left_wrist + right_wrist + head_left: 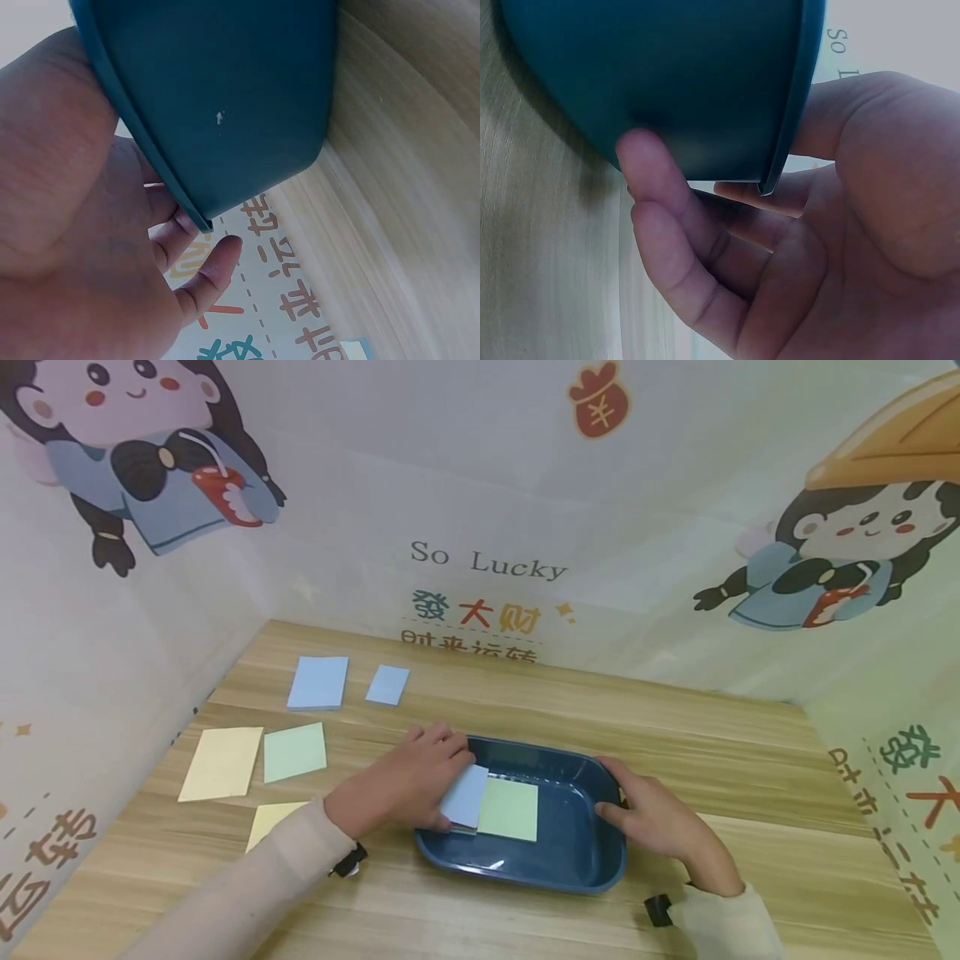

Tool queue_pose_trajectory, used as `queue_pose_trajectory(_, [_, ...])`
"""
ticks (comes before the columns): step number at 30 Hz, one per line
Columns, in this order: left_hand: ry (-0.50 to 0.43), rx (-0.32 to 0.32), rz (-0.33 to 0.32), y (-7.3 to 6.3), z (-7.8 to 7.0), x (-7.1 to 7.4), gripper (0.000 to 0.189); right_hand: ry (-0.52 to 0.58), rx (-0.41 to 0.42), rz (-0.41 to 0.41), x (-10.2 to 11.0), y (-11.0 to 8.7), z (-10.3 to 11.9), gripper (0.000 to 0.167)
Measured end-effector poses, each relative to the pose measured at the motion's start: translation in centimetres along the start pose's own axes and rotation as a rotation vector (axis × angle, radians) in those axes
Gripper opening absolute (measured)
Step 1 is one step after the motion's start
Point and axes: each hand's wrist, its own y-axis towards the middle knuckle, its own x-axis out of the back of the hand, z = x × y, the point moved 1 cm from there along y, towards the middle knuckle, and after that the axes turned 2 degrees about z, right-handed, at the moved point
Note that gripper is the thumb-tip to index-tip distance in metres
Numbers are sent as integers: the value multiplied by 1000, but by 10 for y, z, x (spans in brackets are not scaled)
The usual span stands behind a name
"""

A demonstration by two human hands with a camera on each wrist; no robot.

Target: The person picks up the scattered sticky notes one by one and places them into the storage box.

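A dark blue plastic tray (pixel 573 839) stands on the wooden table. Over its left end, my left hand (pixel 416 781) holds a blue sticky note pad (pixel 467 797) between thumb and fingers. A light green sticky note pad (pixel 510 810) lies in the tray right beside the blue one. At the tray's right end my right hand (pixel 652 810) grips the rim, thumb over the inside and fingers along the outer wall. In the right wrist view, fingertips (pixel 645 150) rest against that outer wall. The left wrist view shows the left hand (pixel 82 217) at the rim; its pad is hidden there.
To the left lie a yellow pad (pixel 221 764), a green pad (pixel 295 752) and another yellow pad (pixel 272 822) partly behind the left forearm. A larger blue pad (pixel 318 682) and a small blue one (pixel 387 685) lie farther back. Printed cloth walls (pixel 480 485) surround the table.
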Motion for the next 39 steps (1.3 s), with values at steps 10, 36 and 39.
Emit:
queue_pose_trajectory(10, [108, 17, 31, 2, -2, -1, 88, 16, 2, 10, 1, 1, 1, 66])
queue_pose_trajectory(36, [154, 72, 26, -5, -12, -2, 85, 50, 8, 15, -1, 0, -1, 64])
queue_pose_trajectory(39, [143, 76, 29, -6, -13, 1, 86, 51, 10, 15, 0, 0, -1, 64])
